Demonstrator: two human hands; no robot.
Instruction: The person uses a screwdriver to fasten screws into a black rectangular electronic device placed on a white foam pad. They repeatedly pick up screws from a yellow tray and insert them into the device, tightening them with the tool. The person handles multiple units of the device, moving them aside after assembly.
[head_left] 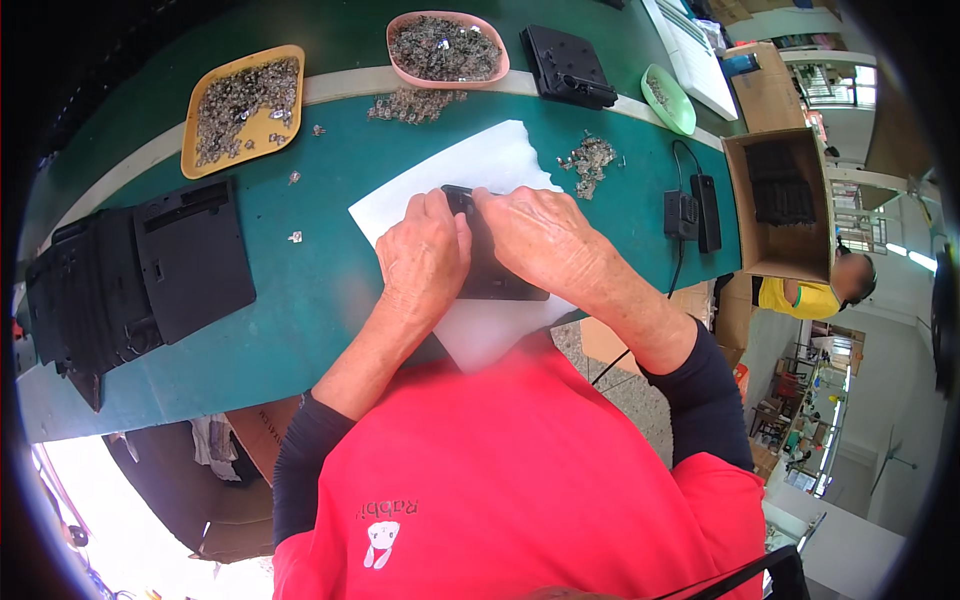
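A flat black plastic panel [500, 278] lies on a white sheet [455, 160] in front of me. My left hand [428, 248] is closed around the panel's left edge near its far end. Fingers curled, my right hand [548, 238] presses at the far right part of the same panel. Whatever its fingertips pinch is hidden behind the knuckles. Beyond the sheet, a loose heap of small metal clips [590, 165] sits to the right, and another pile of clips [415, 105] lies by the pink tray [394, 62].
Stacked black panels [195, 260] stand at left, below a yellow tray [188, 150] of clips. Farther back are a black case [565, 62] and a green bowl [682, 112]. Black adapters [681, 215] with cords and a cardboard box [800, 262] lie at right. A person in yellow [800, 298] is beyond.
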